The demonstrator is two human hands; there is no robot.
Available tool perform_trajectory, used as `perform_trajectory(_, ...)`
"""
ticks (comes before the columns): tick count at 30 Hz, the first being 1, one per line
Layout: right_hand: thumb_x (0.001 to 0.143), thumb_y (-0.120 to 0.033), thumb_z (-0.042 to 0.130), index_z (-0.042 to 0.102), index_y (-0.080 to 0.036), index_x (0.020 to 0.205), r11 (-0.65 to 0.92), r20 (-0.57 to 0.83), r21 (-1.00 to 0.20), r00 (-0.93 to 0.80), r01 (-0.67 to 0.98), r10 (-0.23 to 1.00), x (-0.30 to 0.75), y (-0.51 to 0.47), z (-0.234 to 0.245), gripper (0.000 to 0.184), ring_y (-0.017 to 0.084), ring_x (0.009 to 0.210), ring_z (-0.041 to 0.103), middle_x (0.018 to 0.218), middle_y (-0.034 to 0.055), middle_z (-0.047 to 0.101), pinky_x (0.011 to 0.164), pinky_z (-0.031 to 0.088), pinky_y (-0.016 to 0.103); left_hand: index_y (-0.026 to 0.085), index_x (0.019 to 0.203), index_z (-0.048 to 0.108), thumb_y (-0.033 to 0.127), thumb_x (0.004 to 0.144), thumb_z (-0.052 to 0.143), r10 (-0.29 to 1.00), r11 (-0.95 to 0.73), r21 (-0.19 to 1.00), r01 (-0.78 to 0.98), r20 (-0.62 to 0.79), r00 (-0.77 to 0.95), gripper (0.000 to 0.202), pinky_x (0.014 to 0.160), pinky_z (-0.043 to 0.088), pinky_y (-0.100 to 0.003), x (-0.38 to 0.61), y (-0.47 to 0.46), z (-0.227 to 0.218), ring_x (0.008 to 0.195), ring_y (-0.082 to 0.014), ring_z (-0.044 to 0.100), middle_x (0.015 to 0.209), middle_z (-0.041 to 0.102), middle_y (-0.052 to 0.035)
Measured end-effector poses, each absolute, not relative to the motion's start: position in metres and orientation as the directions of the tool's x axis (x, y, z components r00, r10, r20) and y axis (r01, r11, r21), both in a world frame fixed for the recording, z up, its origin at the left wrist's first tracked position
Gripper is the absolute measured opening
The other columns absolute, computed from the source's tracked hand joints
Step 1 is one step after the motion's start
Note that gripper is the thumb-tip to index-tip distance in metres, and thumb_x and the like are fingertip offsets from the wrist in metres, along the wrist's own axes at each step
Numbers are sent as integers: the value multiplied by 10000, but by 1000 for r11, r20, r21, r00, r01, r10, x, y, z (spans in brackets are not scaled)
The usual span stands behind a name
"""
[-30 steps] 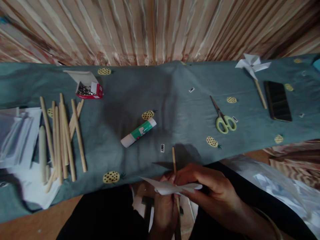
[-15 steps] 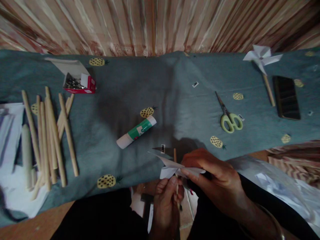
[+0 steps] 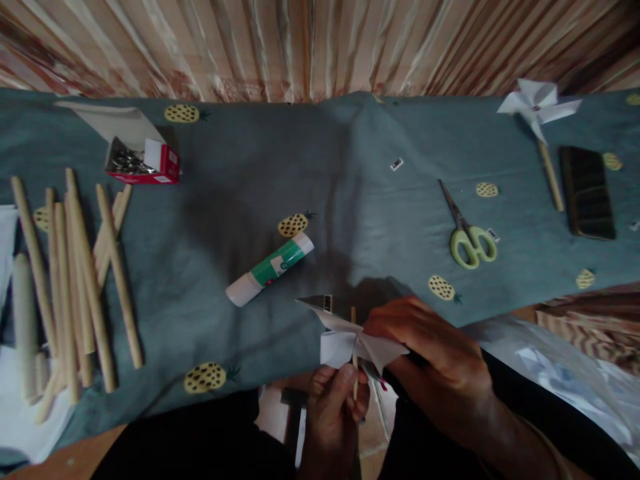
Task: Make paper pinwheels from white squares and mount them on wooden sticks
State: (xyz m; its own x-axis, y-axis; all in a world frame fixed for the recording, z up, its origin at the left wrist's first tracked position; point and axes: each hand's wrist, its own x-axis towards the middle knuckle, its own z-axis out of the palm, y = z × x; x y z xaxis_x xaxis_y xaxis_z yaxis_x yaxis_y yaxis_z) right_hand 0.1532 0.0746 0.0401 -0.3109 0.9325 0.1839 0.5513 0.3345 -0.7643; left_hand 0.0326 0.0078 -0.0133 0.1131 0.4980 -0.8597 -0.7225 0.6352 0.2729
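Note:
A white paper pinwheel (image 3: 335, 347) is held over the table's near edge. My left hand (image 3: 333, 407) pinches its thin wooden stick (image 3: 355, 363) just below the paper, thumb on top. From the right, my right hand (image 3: 440, 370) grips the pinwheel's right side, its fingers bent behind and over the paper. The tips of those fingers are partly hidden. A pointed blade of paper sticks out toward the left. On the cloth ahead lies a glue stick (image 3: 273, 267) with a green label.
Several wooden sticks (image 3: 90, 287) lie at left, below an open red box (image 3: 150, 170) of metal pins. Green-handled scissors (image 3: 470, 240), a finished-looking pinwheel (image 3: 540, 110) and a black phone (image 3: 587, 193) lie at right on the blue-green tablecloth (image 3: 240, 167). A pleated curtain (image 3: 280, 47) hangs behind.
The pinwheel has tilted, so more of its lower right blade shows. My right fingers have shifted along the paper; my left hand keeps its pinch. The view has come slightly closer.

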Motion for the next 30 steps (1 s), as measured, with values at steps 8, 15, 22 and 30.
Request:
perform_trajectory(8,843,-34,562,649,-241,974,329,172,-749,-310,575,935,152,78,40,261,188,806,685,839,25,723,755,547,333,158,457,632,546,297,941,450,644,218,-733,-883,132,521,366,252,-151,32,11,-16,321,-15,342,364,446,44)
perform_trajectory(15,837,-45,560,667,-216,960,333,191,-753,-295,568,936,151,81,40,235,178,792,685,835,36,730,713,556,305,142,461,620,555,324,934,454,646,222,-731,-881,134,536,349,253,-147,33,10,-16,311,-12,327,359,446,45)
perform_trajectory(22,835,-27,546,655,-178,934,340,186,-739,-310,582,933,152,81,39,211,169,823,678,853,51,731,741,557,282,136,472,610,538,282,942,422,642,211,-737,-900,111,555,343,261,-137,33,12,-13,303,-3,341,413,534,28)
perform_trajectory(30,851,-44,534,644,-178,914,351,186,-716,-320,603,929,150,82,41,185,164,792,690,823,49,734,722,558,275,135,441,616,520,231,947,391,647,181,-740,-913,118,550,339,239,-136,33,15,-13,293,5,316,378,502,30)
